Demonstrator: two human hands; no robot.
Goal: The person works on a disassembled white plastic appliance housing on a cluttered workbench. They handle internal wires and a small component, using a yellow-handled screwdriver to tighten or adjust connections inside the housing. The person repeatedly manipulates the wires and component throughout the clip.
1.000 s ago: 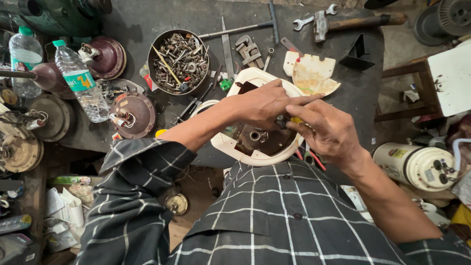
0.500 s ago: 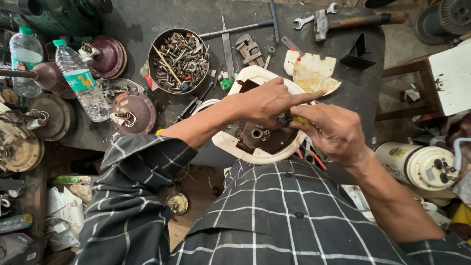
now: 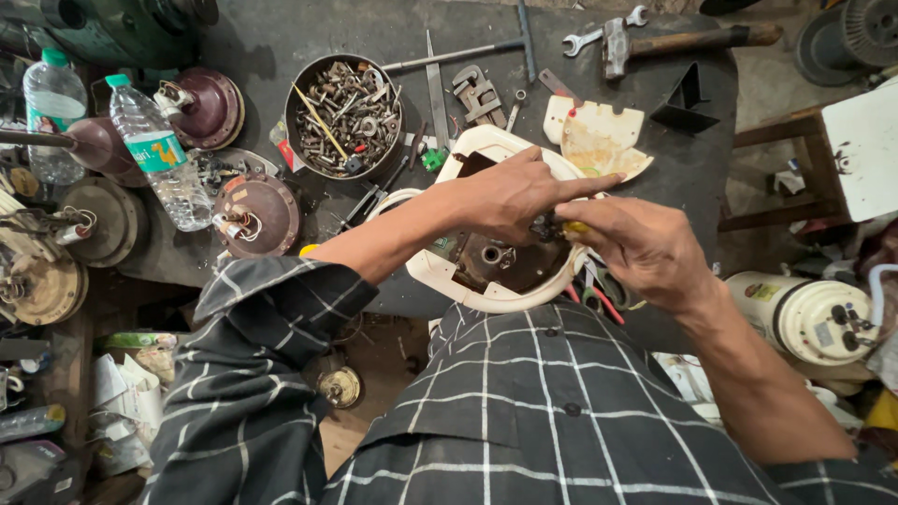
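While the white casing (image 3: 486, 281) rests at the near edge of the surface (image 3: 281, 47), I brace it with my left hand (image 3: 510, 196), fingers spread, steadying it as my right hand (image 3: 645, 248) pinches a yellow-handled tool (image 3: 572, 227) into its interior.

Lighting even, diffuse, daylight-like; no single source visible. Shadows soft and short: a faint one under the left hand (image 3: 510, 196) on the cream housing (image 3: 486, 281). Dark workbench (image 3: 281, 37) absorbs light, no glare on it. Mild sheen on the clear bottle (image 3: 154, 154) left of the housing. Focus sharp at centre. Wide-angle distortion: edges far from the housing bow outward and stretch. No motion blur on the right hand (image 3: 645, 248).
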